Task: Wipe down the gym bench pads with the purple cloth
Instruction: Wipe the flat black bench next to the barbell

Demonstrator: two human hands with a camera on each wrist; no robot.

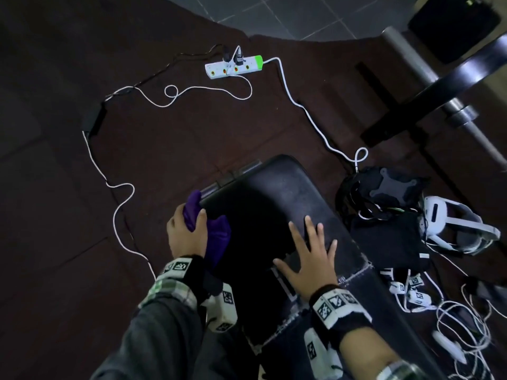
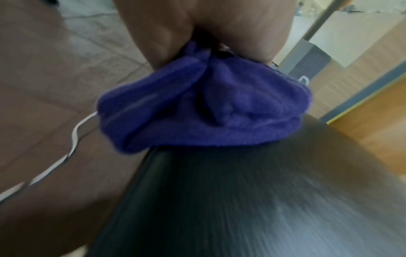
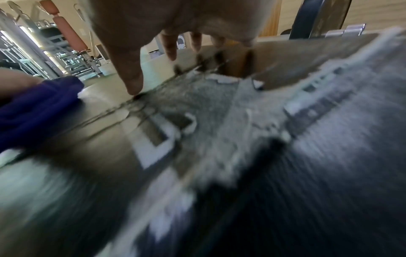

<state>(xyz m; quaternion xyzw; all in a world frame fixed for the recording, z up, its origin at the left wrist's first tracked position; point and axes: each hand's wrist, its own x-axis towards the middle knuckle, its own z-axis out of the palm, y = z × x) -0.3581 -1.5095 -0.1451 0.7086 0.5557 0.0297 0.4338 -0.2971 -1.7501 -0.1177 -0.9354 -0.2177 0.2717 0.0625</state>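
A black gym bench pad point(image 1: 277, 198) runs from the lower right up to the middle of the head view. My left hand point(image 1: 186, 231) grips the bunched purple cloth point(image 1: 216, 237) against the pad's left edge. The left wrist view shows the cloth point(image 2: 197, 107) hanging from my left hand point(image 2: 197, 27) over the pad's edge point(image 2: 241, 200). My right hand point(image 1: 310, 256) lies flat on the pad with fingers spread. In the blurred right wrist view its fingers point(image 3: 134, 69) touch the worn pad point(image 3: 219, 139), and the cloth point(image 3: 37, 107) shows at the left.
A white power strip point(image 1: 233, 67) and white cables point(image 1: 120, 204) lie on the dark floor mat. To the right of the bench sit a dark bag point(image 1: 384, 209), a white headset point(image 1: 455, 226) and tangled cords point(image 1: 461, 325). A barbell point(image 1: 428, 78) crosses the upper right.
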